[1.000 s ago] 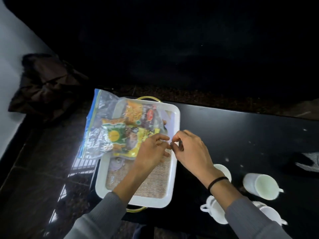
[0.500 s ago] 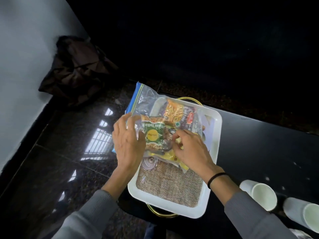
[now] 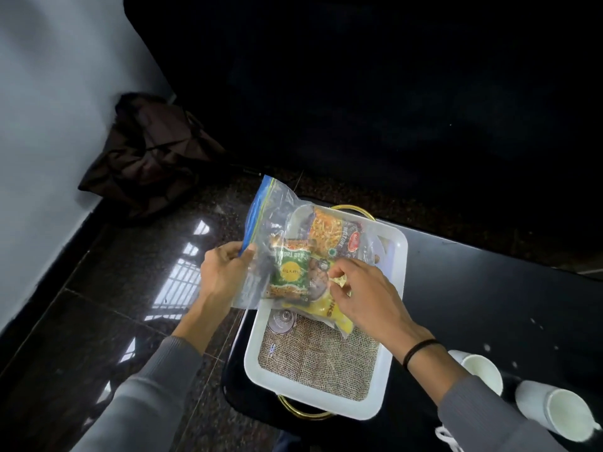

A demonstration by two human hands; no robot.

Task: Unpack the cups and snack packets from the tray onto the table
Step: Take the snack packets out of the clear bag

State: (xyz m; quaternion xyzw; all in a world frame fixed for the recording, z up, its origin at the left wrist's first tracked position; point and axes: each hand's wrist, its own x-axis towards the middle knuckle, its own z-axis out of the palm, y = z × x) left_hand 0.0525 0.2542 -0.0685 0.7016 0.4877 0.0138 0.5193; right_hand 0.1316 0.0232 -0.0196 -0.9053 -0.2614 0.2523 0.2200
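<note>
Left hand (image 3: 222, 272) now gripping crinkled, perhaps half-lifted bag (image 3: 277, 230)

Black worktop (image 3: 489, 288) has a white tray (image 3: 396, 269) parked on its 9 o'clock end, hanging a bit past the edge. Two white cups (image 3: 481, 370) (image 3: 561, 415) lie tipped on their sides at about 4 o'clock, right by each other.

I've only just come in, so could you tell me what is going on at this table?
A person is unpacking a white tray on a black table. The left hand pinches the blue-zipped edge of a clear bag of snack packets, which lies across the tray's far end. The right hand rests on the bag, fingers at a yellow packet. Two white cups already sit on the table to the right.
</note>
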